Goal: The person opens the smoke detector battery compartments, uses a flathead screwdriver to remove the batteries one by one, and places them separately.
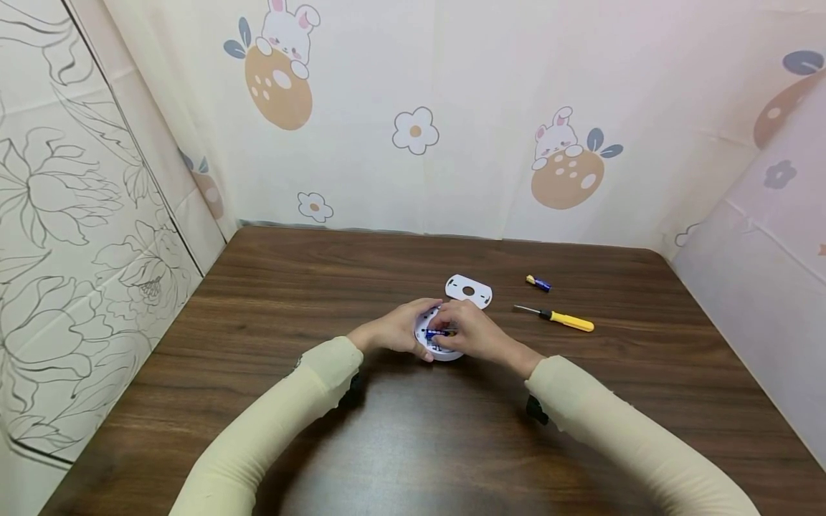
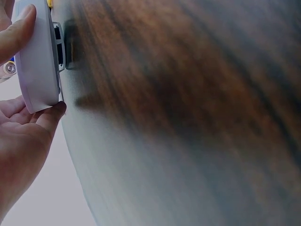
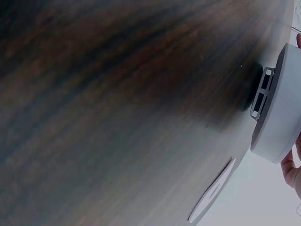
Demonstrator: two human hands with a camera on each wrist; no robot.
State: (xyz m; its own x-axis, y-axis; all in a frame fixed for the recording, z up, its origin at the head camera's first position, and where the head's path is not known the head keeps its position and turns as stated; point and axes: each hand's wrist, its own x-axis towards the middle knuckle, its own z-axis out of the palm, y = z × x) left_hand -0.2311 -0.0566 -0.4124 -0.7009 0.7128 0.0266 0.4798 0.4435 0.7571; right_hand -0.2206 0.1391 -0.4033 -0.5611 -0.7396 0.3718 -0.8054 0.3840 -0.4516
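Observation:
My left hand (image 1: 401, 330) grips the rim of a white round smoke detector (image 1: 445, 355) from the left side, thumb near the front edge. Its open back faces up. Over it, my right hand (image 1: 474, 331) pinches a blue battery (image 1: 440, 333) between thumb and fingers, at the recess in the back. Whether the battery is fully seated cannot be made out. From the side, the left wrist view shows the battery's end (image 2: 10, 68) above the rim. A vented grille (image 3: 262, 93) points down toward the table in the right wrist view.
A white mounting plate (image 1: 467, 289) with a central hole lies just behind the hands. To the right are a second blue and gold battery (image 1: 538, 284) and a yellow-handled screwdriver (image 1: 563, 319). The brown wooden table (image 1: 310, 279) meets a patterned curtain (image 1: 413, 186) at the back.

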